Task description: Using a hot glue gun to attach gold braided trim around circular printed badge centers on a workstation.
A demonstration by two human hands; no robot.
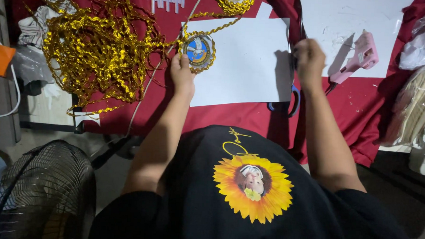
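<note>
We see a red tablecloth (222, 117) covering the work surface, with a tangled heap of gold metallic cord (97, 49) at the left and a white sheet of card (242, 64) in the middle. Our right hand (309, 61) is clenched at the sheet's right edge, beside the blue-handled scissors (288, 101) that lie partly under the sheet; we cannot tell whether it grasps anything. Our left hand (182, 75) rests at the sheet's left edge, fingertips pressing the round blue medallion (198, 51), which is rimmed in gold cord. A pink glue gun (358, 58) lies on a second white sheet (348, 20) to the right.
</note>
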